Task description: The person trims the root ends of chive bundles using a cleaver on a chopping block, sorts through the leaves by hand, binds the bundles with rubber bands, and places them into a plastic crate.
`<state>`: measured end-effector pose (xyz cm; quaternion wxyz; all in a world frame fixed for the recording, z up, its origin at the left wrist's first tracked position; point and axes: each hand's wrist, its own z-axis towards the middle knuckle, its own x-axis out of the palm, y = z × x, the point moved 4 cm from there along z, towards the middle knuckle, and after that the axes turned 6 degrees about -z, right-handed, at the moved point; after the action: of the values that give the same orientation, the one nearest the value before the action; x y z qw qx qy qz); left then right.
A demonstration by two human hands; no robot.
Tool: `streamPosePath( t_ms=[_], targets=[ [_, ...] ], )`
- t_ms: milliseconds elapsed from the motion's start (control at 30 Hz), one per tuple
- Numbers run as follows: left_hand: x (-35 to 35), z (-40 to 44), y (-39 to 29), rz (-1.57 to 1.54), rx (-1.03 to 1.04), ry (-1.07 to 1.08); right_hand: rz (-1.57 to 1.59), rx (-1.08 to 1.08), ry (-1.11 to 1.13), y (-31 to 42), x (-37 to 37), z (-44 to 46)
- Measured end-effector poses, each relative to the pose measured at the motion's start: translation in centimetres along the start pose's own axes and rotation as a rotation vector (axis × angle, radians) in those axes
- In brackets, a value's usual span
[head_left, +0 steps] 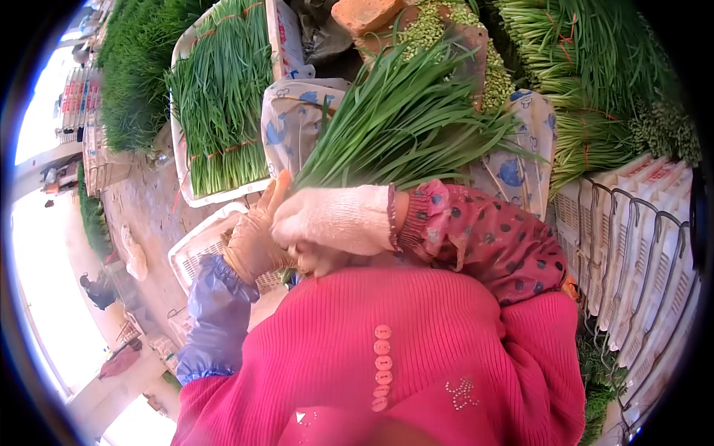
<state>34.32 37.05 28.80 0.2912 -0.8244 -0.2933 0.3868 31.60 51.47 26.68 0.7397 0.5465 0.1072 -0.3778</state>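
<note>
A loose bunch of garlic chives (405, 123) fans out beyond my hands, its long green leaves pointing away from me. My left hand (253, 232), in a tan glove, is closed around the lower end of the bunch near my chest. Across it lies my right hand (327, 221) in a whitish knit glove, fingers curled in against the left hand and the stems. Whatever the right fingers pinch is hidden and slightly blurred. Beneath the leaves is a support covered in white cloth with blue print (520, 137).
To the left, a white crate (178, 175) holds banded chives (227, 89). Cut buds (439, 26) and an orange brick-like block (366, 15) lie ahead. More banded bundles (587, 74) are piled right, above stacked white crates (632, 245). A white basket (195, 249) stands beside my left hand.
</note>
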Motion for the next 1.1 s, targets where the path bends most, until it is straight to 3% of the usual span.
streamPosePath(
  t_ms=[67, 133, 167, 200, 233, 300, 333, 400, 433, 500, 533, 567, 667, 700, 767, 800, 900, 967, 1033, 1100],
  targets=[
    [-0.3, 0.3, -0.9, -0.138, 0.162, 0.016, 0.199, -0.121, -0.192, 2.4, -3.4, -0.3],
    [-0.6, -0.7, -0.9, 0.472, 0.396, 0.078, -0.015, -0.169, -0.444, 3.6, -8.3, -1.6],
    [-0.9, -1.0, 0.3, 0.571, 0.158, 0.058, 0.032, 0.038, -0.593, 2.5, -11.2, -3.0],
    [-0.6, -1.0, 1.8, 0.515, 0.121, 0.018, 0.112, 0.237, -0.738, 1.4, -13.9, -4.7],
    [-0.5, -1.2, 1.8, 0.512, 0.106, 0.013, 0.569, 0.632, -0.837, -0.5, -14.4, -6.6],
    [-0.5, -0.9, 1.2, 0.558, 0.123, 0.012, -0.527, 0.78, -0.693, -1.7, -15.3, -8.6],
    [-0.5, -0.9, 1.0, 0.553, 0.121, 0.008, -0.744, 0.723, -0.48, -3.2, -13.3, -9.6],
    [-0.7, -0.9, -0.3, 0.598, 0.053, 0.03, -0.863, 0.743, -0.068, -6.0, -8.7, -11.0],
    [-0.8, -1.0, -0.8, 0.641, -0.023, 0.048, -0.768, 0.822, 0.118, -6.4, -7.7, -11.3],
    [-1.0, -1.4, -2.8, 0.724, 0.03, 0.0, -0.538, 1.018, 0.332, -7.4, -7.7, -10.8],
    [-1.2, -1.6, -3.8, 0.805, 0.069, -0.052, -0.553, 0.929, 0.139, -7.5, -8.1, -10.6],
    [-1.7, -1.9, -4.5, 0.815, 0.076, -0.052, -0.555, 0.932, 0.128, -7.6, -8.4, -11.1],
    [-4.5, -3.1, -6.8, 1.001, 0.431, -0.338, -0.811, 0.524, -0.427, -1.9, -12.3, -8.8],
    [-5.1, -3.1, -6.6, 1.012, 0.448, -0.345, -0.814, 0.45, -0.483, -0.8, -12.9, -8.2],
    [-6.3, -3.4, -5.5, 1.256, 0.44, -0.561, -0.757, 0.471, -0.514, -0.8, -12.3, -7.2],
    [-6.7, -3.3, -4.1, 1.32, 0.476, -0.616, -0.583, 0.544, -0.469, -1.9, -11.3, -7.1],
    [-6.3, -3.2, 1.4, 1.346, 0.225, -0.494, -0.329, 0.852, -0.091, -5.4, -7.9, -6.3],
    [-5.5, -3.6, 3.0, 1.29, -0.04, -0.32, -0.373, 0.852, -0.017, -6.7, -5.0, -6.3],
    [-5.8, -4.3, 3.3, 1.239, -0.075, -0.26, -0.442, 0.875, -0.113, -6.2, -4.2, -6.1],
    [-6.7, -4.3, 3.1, 1.245, 0.114, -0.236, -0.424, 0.793, -0.213, -6.0, -4.7, -5.9]
  ],
)
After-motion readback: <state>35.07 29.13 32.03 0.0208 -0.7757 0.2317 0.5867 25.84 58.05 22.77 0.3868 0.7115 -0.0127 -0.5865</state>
